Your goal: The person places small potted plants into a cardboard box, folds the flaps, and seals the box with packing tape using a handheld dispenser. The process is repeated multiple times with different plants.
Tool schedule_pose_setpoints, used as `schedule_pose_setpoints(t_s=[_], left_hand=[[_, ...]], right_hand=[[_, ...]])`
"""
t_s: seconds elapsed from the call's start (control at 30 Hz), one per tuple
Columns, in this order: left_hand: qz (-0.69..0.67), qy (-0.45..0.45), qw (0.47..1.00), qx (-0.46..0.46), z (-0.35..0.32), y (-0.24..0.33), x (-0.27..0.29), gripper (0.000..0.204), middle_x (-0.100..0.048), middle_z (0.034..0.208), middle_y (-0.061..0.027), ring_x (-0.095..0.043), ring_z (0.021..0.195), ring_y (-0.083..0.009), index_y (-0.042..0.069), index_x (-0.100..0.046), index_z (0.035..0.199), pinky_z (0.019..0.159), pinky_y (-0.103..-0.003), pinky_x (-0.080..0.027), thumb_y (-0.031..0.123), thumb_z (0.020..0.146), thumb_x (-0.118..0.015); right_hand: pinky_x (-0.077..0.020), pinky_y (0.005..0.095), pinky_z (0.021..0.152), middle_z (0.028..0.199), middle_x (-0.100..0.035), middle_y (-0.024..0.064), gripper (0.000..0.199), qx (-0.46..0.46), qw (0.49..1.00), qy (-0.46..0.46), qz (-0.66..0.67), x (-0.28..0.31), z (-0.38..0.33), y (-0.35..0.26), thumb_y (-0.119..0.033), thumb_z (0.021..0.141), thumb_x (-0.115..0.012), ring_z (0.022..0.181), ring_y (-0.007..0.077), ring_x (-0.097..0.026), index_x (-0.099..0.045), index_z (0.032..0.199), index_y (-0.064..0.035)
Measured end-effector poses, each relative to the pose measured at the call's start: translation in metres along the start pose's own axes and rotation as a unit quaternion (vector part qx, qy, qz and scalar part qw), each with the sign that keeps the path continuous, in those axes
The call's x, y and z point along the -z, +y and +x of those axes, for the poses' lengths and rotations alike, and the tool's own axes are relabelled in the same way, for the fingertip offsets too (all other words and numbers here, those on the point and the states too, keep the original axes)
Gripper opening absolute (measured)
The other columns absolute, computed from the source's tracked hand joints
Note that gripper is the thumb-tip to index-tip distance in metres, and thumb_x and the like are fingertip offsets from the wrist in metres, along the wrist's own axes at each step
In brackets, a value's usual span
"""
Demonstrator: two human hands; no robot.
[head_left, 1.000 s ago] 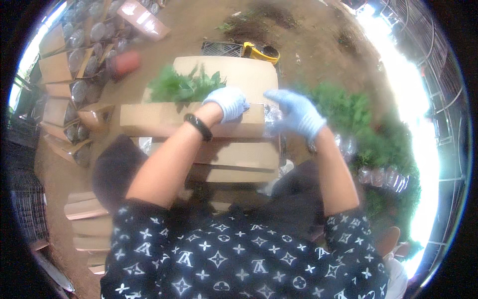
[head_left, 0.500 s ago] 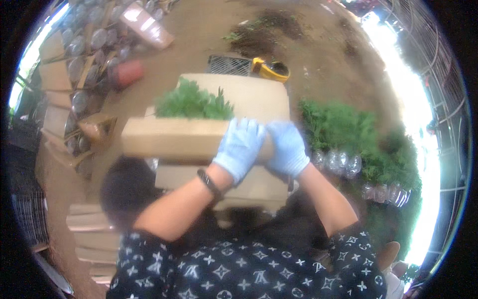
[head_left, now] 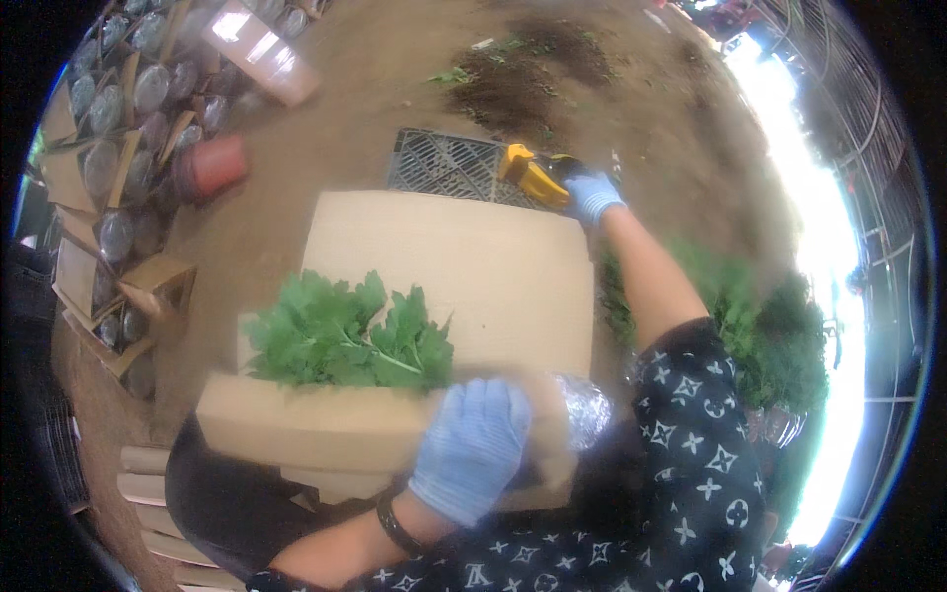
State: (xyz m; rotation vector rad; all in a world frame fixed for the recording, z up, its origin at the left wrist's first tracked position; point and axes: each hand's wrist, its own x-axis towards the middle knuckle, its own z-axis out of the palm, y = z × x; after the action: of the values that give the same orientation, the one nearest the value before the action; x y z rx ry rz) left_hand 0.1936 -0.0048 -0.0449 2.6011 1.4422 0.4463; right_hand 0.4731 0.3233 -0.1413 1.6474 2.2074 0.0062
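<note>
Two grips in pale-blue ribbed gloves sit well apart, one near the body and one at the far side. The left grip (head_left: 472,449) lies over a long carton (head_left: 311,419), toward its right end, knuckles up and fingers bent; the palm is hidden, so whether it is closed on the board or only resting there, I cannot tell. The right grip (head_left: 595,197) is at the black end of a yellow tool (head_left: 533,178), just beyond the far right corner of a broad cardboard panel (head_left: 454,247); blur hides the fingertips, and whether they close around it cannot be told.

To the left of the left grip, leafy greens (head_left: 345,335) rise along the far side of the long carton, their lobed leaves showing pale stems. Right of that grip, crinkled film (head_left: 587,409) shines silvery against tan board. The panel itself is flat and dull. Past its far edge lies a grey plastic lattice (head_left: 454,163) with slats and diagonal ribs.

Beyond the panel's right edge spreads feathery greenery (head_left: 760,316). Well to the left, a red bucket (head_left: 217,166) and tilted cartons (head_left: 74,197) with rounded clear plastic stand on brown earth (head_left: 375,59).
</note>
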Motion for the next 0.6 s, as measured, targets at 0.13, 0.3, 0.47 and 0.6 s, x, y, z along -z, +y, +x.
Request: schedule_pose_setpoints(t_s=[0.13,0.3,0.47,0.6], left_hand=[[-0.023,-0.013,1.000,0.000,0.004,0.001,0.003,0.030,-0.056,0.096,-0.0120,-0.056,0.091,-0.0261,0.002,-0.056,0.107,0.081,-0.039,-0.047,0.016,0.080,-0.059],[-0.009,0.065,0.998,-0.006,0.002,0.001,-0.005,0.017,-0.053,0.085,-0.0095,-0.054,0.079,-0.0236,0.005,-0.057,0.099,0.072,-0.037,-0.045,0.011,0.083,-0.058],[0.037,0.118,0.992,-0.033,-0.009,0.007,-0.011,0.012,-0.056,0.086,-0.0100,-0.056,0.080,-0.0249,0.008,-0.059,0.096,0.074,-0.038,-0.045,0.011,0.085,-0.057],[0.066,0.108,0.992,-0.004,-0.014,0.015,-0.016,0.010,-0.061,0.089,-0.0097,-0.061,0.084,-0.0249,0.010,-0.063,0.097,0.077,-0.039,-0.047,0.012,0.089,-0.057]], right_hand=[[-0.0512,0.0475,0.092,0.115,-0.070,0.0177,0.031,-0.006,0.998,0.065,-0.020,0.023,-0.014,0.003,-0.030,0.082,-0.074,0.113,0.0371,-0.061,-0.071,0.104,-0.0093],[-0.0553,0.0400,0.084,0.103,-0.074,0.0155,0.036,-0.101,0.885,0.173,0.420,0.117,-0.108,0.036,-0.037,0.085,-0.070,0.094,0.0295,-0.071,-0.075,0.105,-0.0085],[-0.0563,0.0337,0.081,0.104,-0.073,0.0091,0.041,-0.169,0.628,0.170,0.740,0.155,-0.219,0.020,-0.024,0.078,-0.082,0.094,0.0182,-0.069,-0.073,0.117,-0.0147],[-0.0563,0.0335,0.085,0.110,-0.074,0.0074,0.038,0.016,0.847,0.288,0.446,0.150,-0.268,-0.024,-0.026,0.081,-0.080,0.101,0.0199,-0.070,-0.073,0.116,-0.0114]])
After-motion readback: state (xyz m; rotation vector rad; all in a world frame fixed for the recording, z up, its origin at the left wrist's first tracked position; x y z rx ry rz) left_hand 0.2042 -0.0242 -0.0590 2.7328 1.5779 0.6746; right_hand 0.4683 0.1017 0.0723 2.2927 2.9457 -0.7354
